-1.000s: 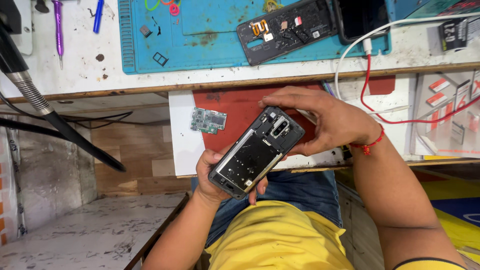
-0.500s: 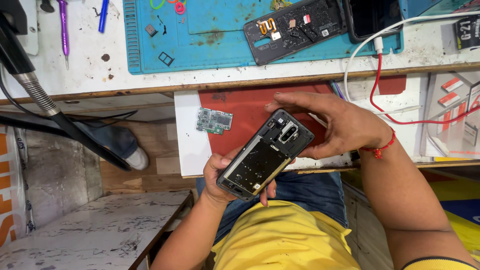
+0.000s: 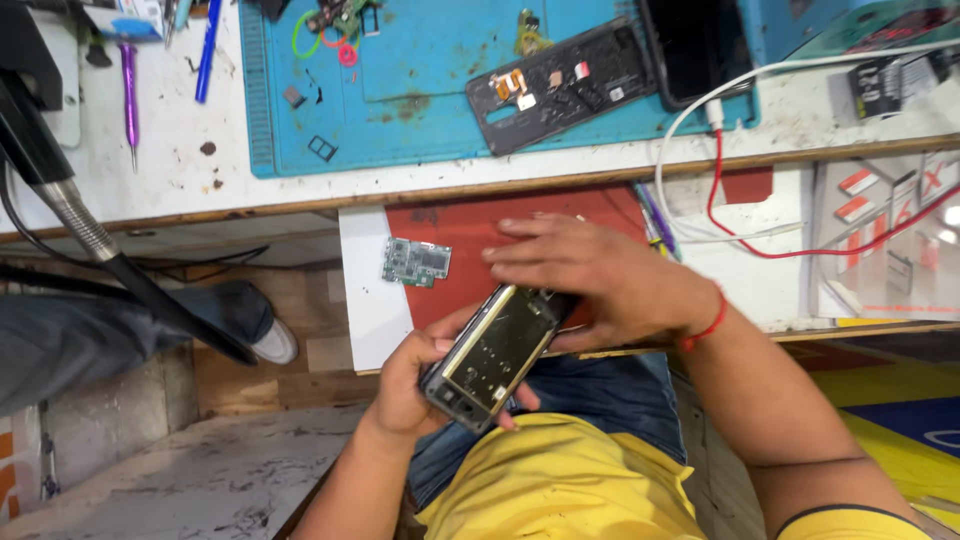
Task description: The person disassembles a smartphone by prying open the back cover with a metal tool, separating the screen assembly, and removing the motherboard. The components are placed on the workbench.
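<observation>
Worktop front edge: red mat (image 3: pixel 520 225), loose board (image 3: pixel 416 261) at its left. Left hand (image 3: pixel 415 385) fingers wrapped round phone frame (image 3: pixel 497 352) below worktop edge; right hand (image 3: pixel 590 275) fingers flat over top end. Frame likely light, stiff, fragile; grip side rails.

Bright, even light falls from above on the upper half of the frame, leaving the white bench top (image 3: pixel 180 170) pale and slightly washed out. Under its edge a dim band of shadow runs across the left middle. A small glare spot burns at the right edge. The moving right hand (image 3: pixel 590 275) is softly blurred; straight edges bow toward the corners.
</observation>
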